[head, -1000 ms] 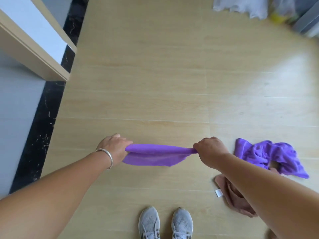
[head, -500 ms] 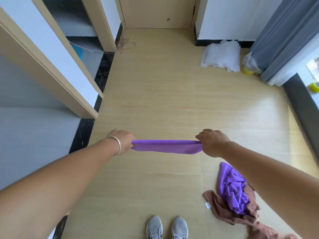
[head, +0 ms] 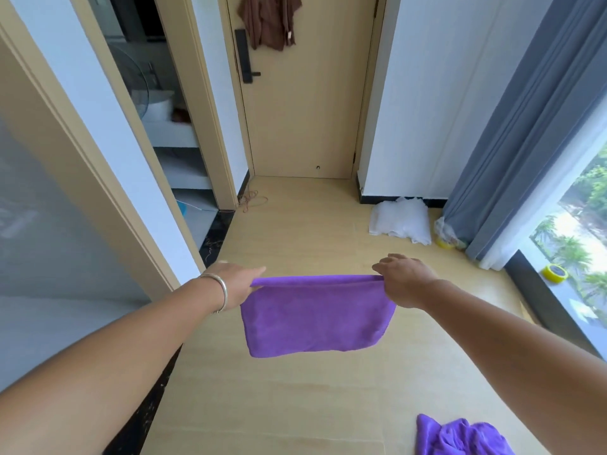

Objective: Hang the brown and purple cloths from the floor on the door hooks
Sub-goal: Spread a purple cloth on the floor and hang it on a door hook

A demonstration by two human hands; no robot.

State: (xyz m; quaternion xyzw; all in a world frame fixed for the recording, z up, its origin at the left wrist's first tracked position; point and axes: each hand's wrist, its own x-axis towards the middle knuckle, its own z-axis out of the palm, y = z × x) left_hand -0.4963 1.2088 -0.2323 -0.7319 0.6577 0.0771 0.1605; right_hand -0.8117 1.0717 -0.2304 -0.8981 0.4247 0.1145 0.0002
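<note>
A purple cloth point(head: 315, 315) hangs flat in the air in front of me, stretched by its top edge. My left hand point(head: 235, 284) pinches its left top corner and my right hand point(head: 402, 279) pinches the right one. Another purple cloth point(head: 460, 436) lies crumpled on the floor at the bottom right. Brown cloths point(head: 269, 19) hang high on the wooden door point(head: 305, 119) at the far end of the hallway; the hooks themselves are out of view.
A black handle and lock point(head: 244, 57) sits on the door's left side. A white bundle point(head: 399, 221) lies by the right wall near grey curtains point(head: 525, 126). Yellow tape rolls point(head: 554, 273) rest on the window sill. An open doorway point(head: 164, 103) is on the left.
My view has lifted from the floor to the door ahead. Both hands raised the purple cloth, which now hangs open as a flat sheet instead of a taut band.
</note>
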